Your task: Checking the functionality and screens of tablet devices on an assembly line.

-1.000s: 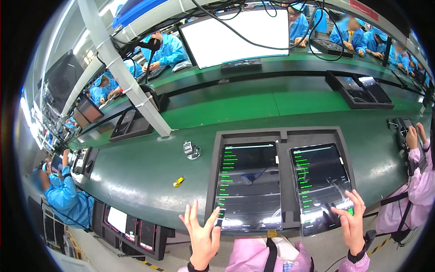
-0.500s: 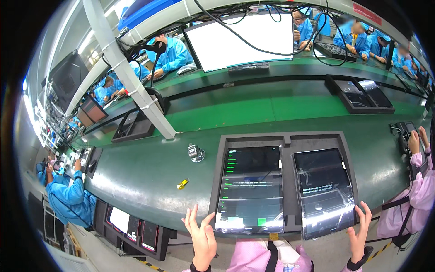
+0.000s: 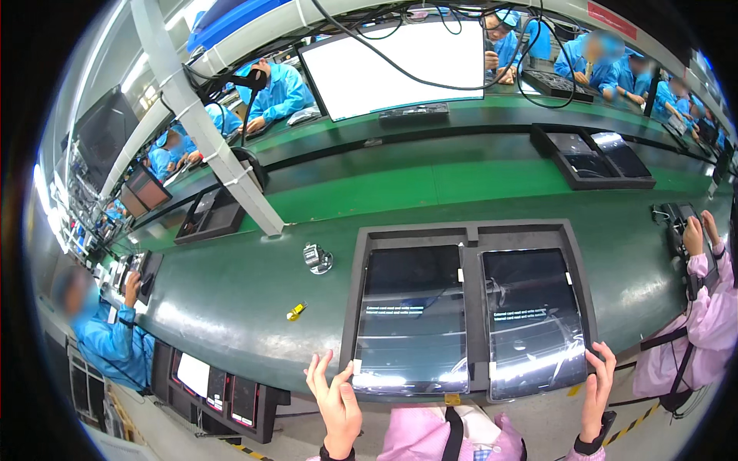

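A dark grey foam tray holds two tablets side by side. Both the left tablet and the right tablet have dark, glossy screens with a few short lines of pale text. Clear film with glare covers them. My left hand is open at the tray's near left corner, its index fingertip at the left tablet's lower edge. By the near right corner is my right hand, also open, fingers apart, fingertips close to the tray's side. Whether either hand touches the tray, I cannot tell. Neither holds anything.
Left of the tray, a small silver counter-like device and a yellow object lie on the green bench. A grey post rises beyond. Co-workers sit at both sides and across; a lit monitor stands behind.
The left tablet's green text column and coloured squares are gone, leaving pale text lines. The right tablet lies straighter in the tray. My view has shifted slightly; both hands stay open beside the tray.
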